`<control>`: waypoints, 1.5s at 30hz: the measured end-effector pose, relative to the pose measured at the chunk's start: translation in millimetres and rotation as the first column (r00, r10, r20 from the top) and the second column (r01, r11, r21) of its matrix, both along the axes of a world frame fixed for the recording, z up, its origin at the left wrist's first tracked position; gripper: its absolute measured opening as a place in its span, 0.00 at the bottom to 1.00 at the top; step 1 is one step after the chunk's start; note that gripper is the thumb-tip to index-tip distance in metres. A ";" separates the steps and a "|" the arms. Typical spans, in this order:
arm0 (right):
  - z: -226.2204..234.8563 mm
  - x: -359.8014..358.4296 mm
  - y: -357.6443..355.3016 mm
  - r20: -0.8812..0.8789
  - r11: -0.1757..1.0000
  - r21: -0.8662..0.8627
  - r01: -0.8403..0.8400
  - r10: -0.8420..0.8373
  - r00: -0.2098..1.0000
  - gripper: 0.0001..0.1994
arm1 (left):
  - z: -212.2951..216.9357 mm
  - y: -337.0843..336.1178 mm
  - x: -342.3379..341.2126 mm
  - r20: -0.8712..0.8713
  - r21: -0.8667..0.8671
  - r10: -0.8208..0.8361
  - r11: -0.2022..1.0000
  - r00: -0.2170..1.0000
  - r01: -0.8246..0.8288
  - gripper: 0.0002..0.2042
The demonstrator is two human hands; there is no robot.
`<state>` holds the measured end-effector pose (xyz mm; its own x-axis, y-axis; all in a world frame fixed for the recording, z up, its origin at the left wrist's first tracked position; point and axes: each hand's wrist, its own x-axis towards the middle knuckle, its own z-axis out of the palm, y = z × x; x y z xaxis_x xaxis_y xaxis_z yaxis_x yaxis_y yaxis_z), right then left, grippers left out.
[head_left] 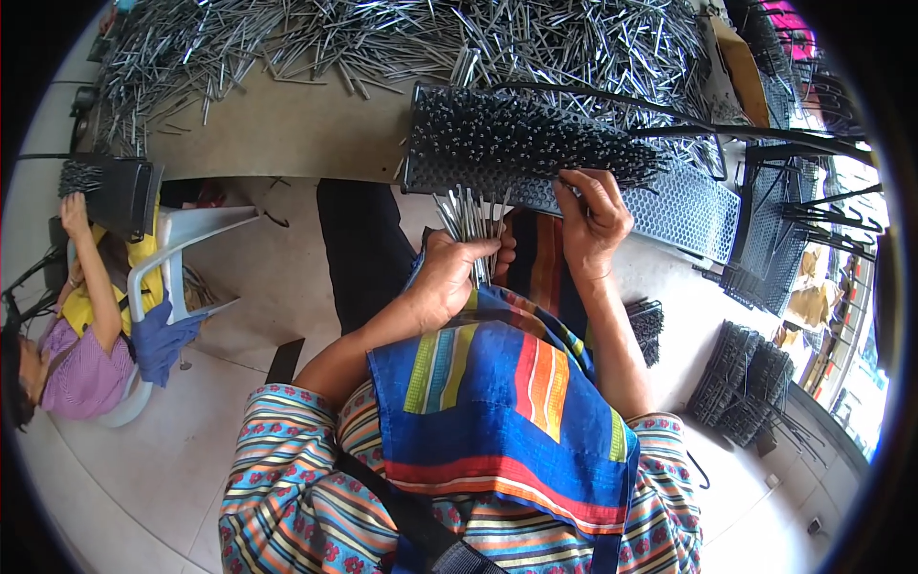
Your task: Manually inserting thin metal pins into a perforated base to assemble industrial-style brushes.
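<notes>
A bundle of thin metal rods (469, 212) stands up out of my left hand (448, 273), whose thumb and fingers are wrapped round it. My right hand (597, 222) is at the near edge of a long black perforated rack (684, 206), thumb and fingertips pinched together. Whatever that pinch holds is too small or hidden to make out. Many short rods (521, 134) stand upright in the rack's holes over its left and middle part, while holes at its right end show bare.
Loose metal rods (363, 38) lie heaped across the table (287, 129). Black wire hooks (822, 206) stick out at the right. Dark stacked bundles (741, 383) rest on the floor. To the left, a co-worker (91, 373) sits by a pale chair (158, 277), handling a similar rack (115, 196).
</notes>
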<state>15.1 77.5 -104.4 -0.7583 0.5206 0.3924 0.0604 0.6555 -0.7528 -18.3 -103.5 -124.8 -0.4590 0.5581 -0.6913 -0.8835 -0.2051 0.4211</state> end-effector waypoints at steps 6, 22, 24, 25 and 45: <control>5.9 -14.5 -2.4 0.061 0.984 0.161 -0.073 0.063 0.996 0.08 | -1.4 2.0 0.1 0.008 -0.001 -0.023 1.000 1.000 0.023 0.08; 4.6 -4.3 -3.1 0.041 0.996 0.089 0.004 -0.008 0.999 0.06 | -0.5 -2.1 -2.6 -0.012 -0.007 -0.044 0.999 0.999 0.044 0.10; 4.1 -5.0 -3.9 0.031 0.994 0.106 0.001 -0.004 0.999 0.07 | 0.0 -2.6 -2.8 -0.016 0.007 -0.042 0.999 0.999 0.043 0.09; 2.8 -4.8 -4.0 0.031 0.994 0.106 0.001 -0.004 1.000 0.07 | 1.3 -2.8 -3.1 -0.016 0.007 -0.042 0.999 0.999 0.042 0.09; 4.1 -13.1 6.9 0.156 0.958 0.215 -0.187 0.155 0.975 0.08 | 4.2 1.9 -9.6 0.011 0.041 -0.012 0.999 1.000 0.011 0.09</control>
<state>2.0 84.4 -100.2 -0.8827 0.2873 0.3719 0.0237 0.8176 -0.5753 -27.9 -101.7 -120.5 -0.4446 0.5911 -0.6730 -0.8906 -0.2119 0.4023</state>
